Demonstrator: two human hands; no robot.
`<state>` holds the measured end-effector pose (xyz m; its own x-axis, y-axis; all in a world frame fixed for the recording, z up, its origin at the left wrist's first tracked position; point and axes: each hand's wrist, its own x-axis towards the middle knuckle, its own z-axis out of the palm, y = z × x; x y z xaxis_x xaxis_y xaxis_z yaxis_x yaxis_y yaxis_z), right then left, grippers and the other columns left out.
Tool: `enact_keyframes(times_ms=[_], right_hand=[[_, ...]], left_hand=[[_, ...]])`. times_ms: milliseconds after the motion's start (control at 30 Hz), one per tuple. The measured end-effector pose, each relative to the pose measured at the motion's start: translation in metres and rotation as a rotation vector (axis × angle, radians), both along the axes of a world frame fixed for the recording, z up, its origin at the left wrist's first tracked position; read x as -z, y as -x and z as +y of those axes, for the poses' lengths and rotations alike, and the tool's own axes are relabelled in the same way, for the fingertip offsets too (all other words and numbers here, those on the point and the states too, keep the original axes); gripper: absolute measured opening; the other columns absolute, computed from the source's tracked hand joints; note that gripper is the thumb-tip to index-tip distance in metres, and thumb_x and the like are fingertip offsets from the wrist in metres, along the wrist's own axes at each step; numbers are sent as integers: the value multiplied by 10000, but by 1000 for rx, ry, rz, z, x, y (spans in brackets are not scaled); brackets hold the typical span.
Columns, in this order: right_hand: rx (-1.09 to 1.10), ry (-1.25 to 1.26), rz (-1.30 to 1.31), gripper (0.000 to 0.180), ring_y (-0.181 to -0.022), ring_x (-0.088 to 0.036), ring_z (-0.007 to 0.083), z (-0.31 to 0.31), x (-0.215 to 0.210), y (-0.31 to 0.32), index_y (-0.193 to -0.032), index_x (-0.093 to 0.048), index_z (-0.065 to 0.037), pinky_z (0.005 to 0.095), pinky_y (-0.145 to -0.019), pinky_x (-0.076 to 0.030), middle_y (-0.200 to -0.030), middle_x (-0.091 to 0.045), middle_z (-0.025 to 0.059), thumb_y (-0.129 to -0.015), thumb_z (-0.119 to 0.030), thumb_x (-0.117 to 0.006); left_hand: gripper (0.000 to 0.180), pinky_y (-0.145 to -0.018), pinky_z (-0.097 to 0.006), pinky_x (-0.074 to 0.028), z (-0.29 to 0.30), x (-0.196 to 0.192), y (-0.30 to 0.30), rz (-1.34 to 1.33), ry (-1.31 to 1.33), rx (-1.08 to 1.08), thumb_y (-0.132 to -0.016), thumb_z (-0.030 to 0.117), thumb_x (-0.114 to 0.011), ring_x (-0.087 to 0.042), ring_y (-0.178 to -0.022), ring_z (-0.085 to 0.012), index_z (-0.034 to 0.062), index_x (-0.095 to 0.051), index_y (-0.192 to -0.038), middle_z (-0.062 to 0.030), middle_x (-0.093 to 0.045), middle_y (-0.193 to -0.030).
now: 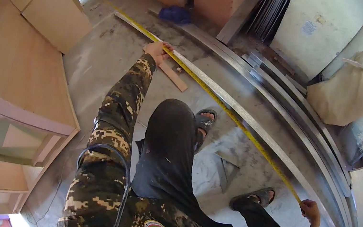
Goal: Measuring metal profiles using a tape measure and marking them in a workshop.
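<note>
A yellow tape measure blade [260, 148] stretches diagonally along a long pale metal bar [217, 89] in front of me. At the far left part of the bar, my left hand [156, 51] is closed around the blade, its fingers by the bar's edge. The blade runs on past that hand toward the far left. My right hand [311, 213], low at the right, pinches the blade's near end. A short flat wooden strip [174, 76] lies on the floor just beside my left hand.
Several long metal profiles [264, 82] lie beyond the bar. A beige bag [350, 92] stands at right, near a pale panel [319, 35]. Blue cloth [175, 14] rests at the back. Wooden cabinets [32, 48] line the left. An angled flat piece [228, 173] lies between my feet.
</note>
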<state>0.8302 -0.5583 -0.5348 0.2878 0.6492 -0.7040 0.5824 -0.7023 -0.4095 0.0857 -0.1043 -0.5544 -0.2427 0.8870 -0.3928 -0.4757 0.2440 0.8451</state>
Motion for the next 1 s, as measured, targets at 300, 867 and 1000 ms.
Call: enact_keyframes(times_ms=[300,867,1000], right_hand=[[-34,28,270,140,-437,-439,94,66,28,81,-783,-609,-16,250,-396,-353,-566,-498,5,-835,-138,-563],[-95,47,121,208,-444,-465,96,58,31,70,-734,-579,-42,261,-410,-376,-549,-488,-2,-849,-216,-586],[-114,-3,178,209,-443,-464,94,79,38,109,-733,-588,-41,261,-413,-378,-551,-490,0,-846,-216,-590]], left_hand=[[164,-706,-412,-501,-34,-4,-71,-160,-39,207,-904,68,-387,-603,-804,-268,51,-437,-1060,-138,-559,-831],[138,-680,-407,-535,51,-2,-23,73,-16,-3,-935,130,-333,-593,-726,-263,25,-423,-928,-140,-559,-795],[137,-678,-418,-537,52,-8,-15,-45,-22,-144,-942,133,-331,-575,-729,-277,23,-412,-948,-144,-535,-834]])
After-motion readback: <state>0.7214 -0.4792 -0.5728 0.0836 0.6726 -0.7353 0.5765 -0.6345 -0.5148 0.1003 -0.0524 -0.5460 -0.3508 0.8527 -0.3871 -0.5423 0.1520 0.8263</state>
